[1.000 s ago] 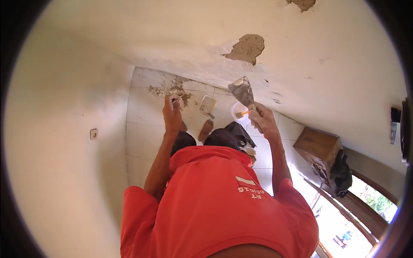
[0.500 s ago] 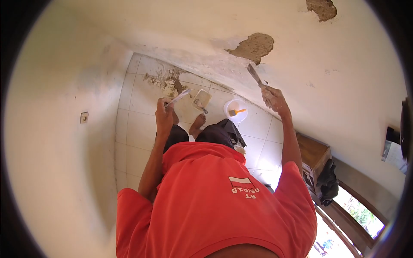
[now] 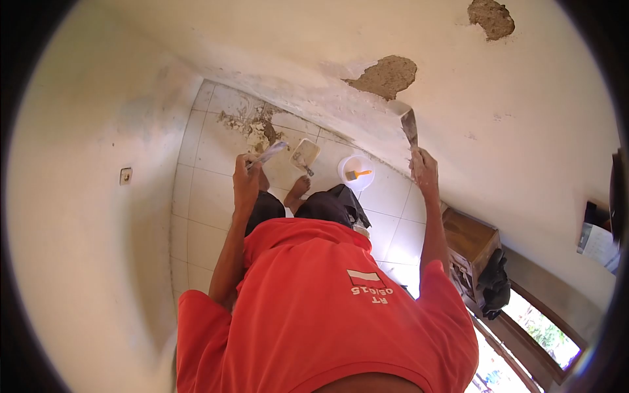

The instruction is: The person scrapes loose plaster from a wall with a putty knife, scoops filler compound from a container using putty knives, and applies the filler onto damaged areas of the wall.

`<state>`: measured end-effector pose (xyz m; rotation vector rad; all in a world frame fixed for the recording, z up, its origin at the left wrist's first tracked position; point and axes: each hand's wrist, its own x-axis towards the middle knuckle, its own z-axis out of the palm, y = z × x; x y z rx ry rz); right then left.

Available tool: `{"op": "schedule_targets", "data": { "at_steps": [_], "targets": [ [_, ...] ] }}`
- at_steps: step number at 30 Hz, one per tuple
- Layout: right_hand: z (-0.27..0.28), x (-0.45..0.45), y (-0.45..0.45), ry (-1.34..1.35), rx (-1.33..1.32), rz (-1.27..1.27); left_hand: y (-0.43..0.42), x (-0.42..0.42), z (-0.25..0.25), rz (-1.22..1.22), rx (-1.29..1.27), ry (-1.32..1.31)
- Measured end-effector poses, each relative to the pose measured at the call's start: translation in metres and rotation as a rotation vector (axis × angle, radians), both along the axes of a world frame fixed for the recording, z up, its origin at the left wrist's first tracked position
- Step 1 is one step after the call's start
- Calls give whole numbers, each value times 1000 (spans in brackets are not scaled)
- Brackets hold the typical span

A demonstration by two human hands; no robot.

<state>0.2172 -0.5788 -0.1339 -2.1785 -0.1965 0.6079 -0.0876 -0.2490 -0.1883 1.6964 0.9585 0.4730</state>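
Observation:
My right hand point(image 3: 424, 171) is closed around the handle of a putty knife point(image 3: 409, 128). Its blade points up toward the wall, just below the lower bare patch of broken plaster point(image 3: 386, 76); whether it touches the wall I cannot tell. Lower on the left, my left hand point(image 3: 246, 173) grips a second flat scraper point(image 3: 269, 153) with a whitish blade, held above the floor. Between my hands on the tiles are a shallow rectangular tray point(image 3: 316, 145) with a tool lying in it, and a round white tub point(image 3: 368, 183) with a yellow-handled brush point(image 3: 358, 175).
Another plaster hole point(image 3: 491, 19) lies higher on the wall. Crumbled debris point(image 3: 262, 128) covers tiles near the corner. At the right stands a wooden cabinet point(image 3: 470, 232) with a black cloth point(image 3: 495, 285) hanging by it. A socket point(image 3: 126, 175) sits on the left wall.
The putty knife in my right hand has swung from leaning left to nearly upright, its blade shifting right and slightly down from the patch edge. My left hand has barely moved.

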Motion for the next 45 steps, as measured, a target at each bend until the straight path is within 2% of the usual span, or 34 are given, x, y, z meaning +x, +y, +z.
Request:
{"op": "schedule_targets", "data": {
  "at_steps": [3, 5, 7, 9, 11, 12, 16, 21, 26, 28, 32, 35, 37, 41, 43, 45],
  "targets": [
    [-5, -21, 0, 44, 134, -39, -1, 2, 3, 4, -65, -1],
    [-6, -24, 5, 71, 88, -9, -1, 2, 5, 9, -134, 13],
    [-11, -22, 11, -67, 95, 132, -1, 4, 4, -13, -152, 6],
    [-21, -10, 13, -89, 118, 154, 0, 4, 4, -42, -127, 14],
    [-28, 1, 16, -380, 38, 245, 0, 2, 5, -60, -105, 21],
    [-28, 5, 18, -433, 40, 267, 0, 1, 4, -59, -115, 28],
    [-23, 20, 20, -465, -34, 315, -1, -5, -2, -43, -112, 2],
    [-4, 31, 21, -384, -121, 251, 0, -10, -15, -49, -60, -25],
    [-3, 20, 11, -443, -119, 237, 0, -8, -13, -57, -59, -8],
    [-2, 8, 12, -384, -84, 137, 1, -7, -15, -41, -63, -17],
    [-8, 3, 15, -356, -94, 146, 1, -9, -9, -28, -70, -17],
    [-4, 19, 28, -379, -165, 237, 2, -9, -10, -51, -55, -14],
    [-1, 31, 33, -505, -157, 271, 2, -8, -11, -51, -89, 18],
    [27, 25, 29, -525, -239, 240, 4, -9, -13, -35, -94, 83],
    [28, 15, 21, -551, -210, 225, 5, -12, -23, -43, -51, -29],
    [26, 5, 15, -579, -178, 209, 5, -14, -26, -35, -45, 0]
  ]
}}
